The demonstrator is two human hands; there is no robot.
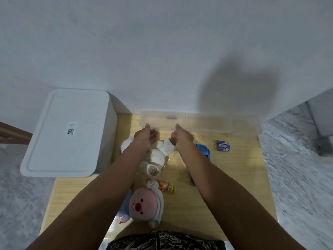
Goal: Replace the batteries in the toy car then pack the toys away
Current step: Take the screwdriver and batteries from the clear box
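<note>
**Both hands on the white plush, arms stretched forward**

White lidded bin (pixel 68 134) sits left of the wooden table (pixel 234 177). Left hand (pixel 144 137): arm fully extended, thumb up, fingers curled at the white plush toy (pixel 158 156); actual grip can't be confirmed. Right hand (pixel 182 138): same reach, pinching the plush's upper end. Pink-faced plush (pixel 144 206) near the body. Clear container (pixel 162 120) against the wall. Blue toy (pixel 203 150) partly hidden behind the right forearm. Batteries (pixel 223 146) far right.
</note>
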